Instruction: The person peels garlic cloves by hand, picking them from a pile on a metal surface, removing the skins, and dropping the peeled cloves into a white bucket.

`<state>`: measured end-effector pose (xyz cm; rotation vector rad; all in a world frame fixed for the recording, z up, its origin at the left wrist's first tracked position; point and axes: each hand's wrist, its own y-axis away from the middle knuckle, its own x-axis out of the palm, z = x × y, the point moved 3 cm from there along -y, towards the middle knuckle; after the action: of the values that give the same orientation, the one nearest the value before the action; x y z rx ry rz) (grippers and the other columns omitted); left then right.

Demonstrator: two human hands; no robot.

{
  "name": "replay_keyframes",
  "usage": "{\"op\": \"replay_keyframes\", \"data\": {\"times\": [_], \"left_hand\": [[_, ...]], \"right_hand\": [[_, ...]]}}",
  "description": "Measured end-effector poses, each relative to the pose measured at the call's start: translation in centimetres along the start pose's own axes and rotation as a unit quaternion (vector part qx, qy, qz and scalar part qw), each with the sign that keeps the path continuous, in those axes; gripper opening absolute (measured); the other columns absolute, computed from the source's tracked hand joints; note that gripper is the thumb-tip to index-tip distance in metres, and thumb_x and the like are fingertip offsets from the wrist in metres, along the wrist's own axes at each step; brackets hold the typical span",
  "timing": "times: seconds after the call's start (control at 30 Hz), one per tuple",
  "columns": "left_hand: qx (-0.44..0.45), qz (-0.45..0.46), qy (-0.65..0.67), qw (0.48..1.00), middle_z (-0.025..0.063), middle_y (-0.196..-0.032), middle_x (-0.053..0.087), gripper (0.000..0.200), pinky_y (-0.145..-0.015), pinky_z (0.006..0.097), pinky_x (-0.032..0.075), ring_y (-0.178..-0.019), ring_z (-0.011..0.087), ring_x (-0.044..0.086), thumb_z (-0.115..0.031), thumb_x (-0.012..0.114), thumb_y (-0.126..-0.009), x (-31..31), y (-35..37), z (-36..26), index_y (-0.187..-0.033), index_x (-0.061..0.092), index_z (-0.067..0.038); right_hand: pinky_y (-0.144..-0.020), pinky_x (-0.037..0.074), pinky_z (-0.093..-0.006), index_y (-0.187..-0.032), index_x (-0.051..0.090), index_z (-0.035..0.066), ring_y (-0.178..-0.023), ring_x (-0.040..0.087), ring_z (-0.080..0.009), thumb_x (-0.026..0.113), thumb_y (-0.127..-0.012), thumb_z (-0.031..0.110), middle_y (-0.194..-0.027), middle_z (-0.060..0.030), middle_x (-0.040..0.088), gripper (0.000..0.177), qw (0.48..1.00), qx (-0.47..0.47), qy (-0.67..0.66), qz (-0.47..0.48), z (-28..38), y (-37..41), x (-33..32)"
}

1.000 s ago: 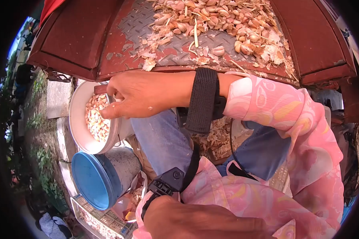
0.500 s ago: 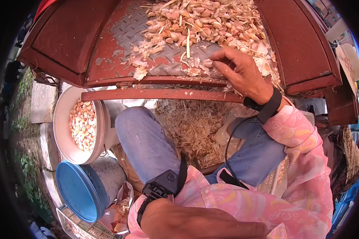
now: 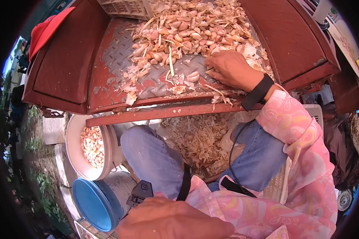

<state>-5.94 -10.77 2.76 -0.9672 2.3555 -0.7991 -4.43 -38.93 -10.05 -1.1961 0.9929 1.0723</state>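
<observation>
My right hand [image 3: 232, 71] is over the metal tray [image 3: 121, 49], just at the near side of a heap of garlic cloves [image 3: 191, 30]. Its thumb and fingers are curled together around a small pale bit whose kind I cannot make out. Left of those fingertips lies a single garlic clove [image 3: 193, 77] among scraps of skin. A dry stalk [image 3: 217, 91] lies at the tray's near edge. My left hand [image 3: 173, 220] is low at the bottom of the view, in front of my body, back upward; its fingers are blurred or hidden.
A white bucket [image 3: 72, 147] holding cloves stands at the left, beside a blue-lidded bucket [image 3: 92, 205]. Red wooden side panels [image 3: 291, 38] flank the tray. A plastic crate [image 3: 127, 8] and a red cap [image 3: 48, 30] are at the back left. Peelings [image 3: 199, 139] lie between my knees.
My view has tilted and shifted, bringing the crate and cap in. My right hand's fingers have curled tighter. A clove and a stalk now lie near it. My left hand has moved slightly lower.
</observation>
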Motion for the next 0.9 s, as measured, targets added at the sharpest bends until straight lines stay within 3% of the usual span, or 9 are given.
{"op": "replay_keyframes", "data": {"times": [0.03, 0.13, 0.27, 0.4, 0.5, 0.53, 0.6, 0.7, 0.9], "left_hand": [[0.0, 0.001, -0.063, 0.998, 0.0086, -0.071, 0.055, 0.019, -0.049, 0.0211, 0.036, -0.052, 0.0105, 0.042, -0.015, 0.056, -0.086, -1.0, 0.0, 0.6, -0.092, 0.059, 0.002], [-0.259, -0.157, -0.31, 0.901, 0.0024, -0.08, 0.056, 0.027, -0.062, 0.0205, 0.041, -0.071, 0.0069, 0.049, -0.013, 0.061, -0.084, -12.8, 3.1, 8.4, -0.103, 0.057, 0.005], [-0.384, 0.047, -0.609, 0.693, 0.0161, -0.087, 0.063, 0.029, -0.072, 0.0339, 0.046, -0.078, 0.0238, 0.06, -0.012, 0.058, -0.082, -25.2, 10.6, 17.0, -0.102, 0.058, 0.008], [-0.308, -0.027, -0.271, 0.911, 0.0151, -0.096, 0.062, 0.029, -0.075, 0.0288, 0.046, -0.082, 0.02, 0.06, -0.012, 0.058, -0.082, -11.4, 1.7, 14.9, -0.105, 0.057, 0.006], [-0.189, 0.116, -0.308, 0.925, 0.013, -0.092, 0.063, 0.026, -0.072, 0.0258, 0.045, -0.082, 0.0152, 0.059, -0.015, 0.059, -0.083, 0.1, -4.5, 14.9, -0.102, 0.06, 0.004], [-0.107, 0.137, -0.296, 0.939, 0.0161, -0.089, 0.062, 0.022, -0.07, 0.032, 0.048, -0.079, 0.0247, 0.061, -0.01, 0.06, -0.08, 3.4, -5.8, 15.5, -0.097, 0.06, 0.003], [0.012, 0.184, -0.361, 0.914, 0.0173, -0.084, 0.06, 0.017, -0.067, 0.0405, 0.047, -0.075, 0.0341, 0.059, -0.007, 0.059, -0.077, 8.3, -7.2, 17.9, -0.092, 0.059, 0.001], [-0.027, 0.25, -0.404, 0.88, 0.0195, -0.08, 0.059, 0.011, -0.064, 0.0451, 0.045, -0.073, 0.0378, 0.057, -0.01, 0.057, -0.077, 12.1, -7.1, 22.4, -0.084, 0.059, -0.002], [-0.061, 0.256, -0.374, 0.889, 0.0198, -0.074, 0.059, 0.009, -0.063, 0.0439, 0.044, -0.072, 0.0373, 0.057, -0.01, 0.056, -0.077, 12.0, -7.5, 22.9, -0.077, 0.059, -0.001]], "right_hand": [[-0.067, 0.044, -0.0414, -0.09, 0.059, 0.004, -0.078, 0.057, -0.0311, 0.06, -0.075, 0.016, -0.078, -0.0124, 0.058, 0.019, 1.0, -0.008, -0.013, -0.011, -0.1, 0.0, 0.3], [-0.065, 0.044, -0.0419, -0.082, 0.058, 0.005, -0.073, 0.057, -0.0318, 0.06, -0.074, 0.013, -0.076, -0.0119, 0.057, 0.011, 0.999, 0.006, -0.024, -0.021, -0.4, -0.3, 0.8], [-0.064, 0.043, -0.0434, -0.079, 0.056, 0.008, -0.075, 0.056, -0.0336, 0.058, -0.071, 0.01, -0.077, -0.0124, 0.056, 0.009, 0.999, -0.008, -0.042, -0.017, -0.2, -0.2, 1.2], [-0.056, 0.043, -0.033, -0.083, 0.056, 0.006, -0.065, 0.054, -0.0198, 0.059, -0.078, 0.013, -0.074, -0.0048, 0.055, 0.009, 0.969, 0.082, -0.215, -0.095, -1.5, -0.4, -0.6], [-0.054, 0.041, -0.0254, -0.085, 0.056, 0.003, -0.062, 0.049, -0.0094, 0.06, -0.082, 0.017, -0.073, 0.0008, 0.053, 0.015, 0.914, 0.169, -0.343, -0.136, -3.3, -0.1, -1.5], [-0.053, 0.04, -0.0222, -0.085, 0.056, 0.002, -0.062, 0.045, -0.0052, 0.061, -0.083, 0.019, -0.073, 0.0028, 0.052, 0.018, 0.906, 0.172, -0.352, -0.16, -3.8, 0.2, -1.7], [-0.062, 0.046, -0.0305, -0.084, 0.056, 0.0, -0.066, 0.055, -0.0162, 0.061, -0.078, 0.021, -0.074, -0.0077, 0.058, 0.023, 0.902, 0.185, -0.358, -0.154, -4.4, 1.0, -1.2], [-0.06, 0.046, -0.0304, -0.087, 0.056, -0.001, -0.064, 0.055, -0.0146, 0.06, -0.079, 0.021, -0.07, -0.0083, 0.057, 0.024, 0.851, 0.236, -0.464, -0.07, -4.2, 2.3, -1.3], [-0.057, 0.045, -0.029, -0.088, 0.056, -0.002, -0.06, 0.054, -0.0136, 0.058, -0.08, 0.016, -0.066, -0.0069, 0.056, 0.02, 0.891, 0.161, -0.402, -0.134, -4.9, 3.7, -1.3]]}}
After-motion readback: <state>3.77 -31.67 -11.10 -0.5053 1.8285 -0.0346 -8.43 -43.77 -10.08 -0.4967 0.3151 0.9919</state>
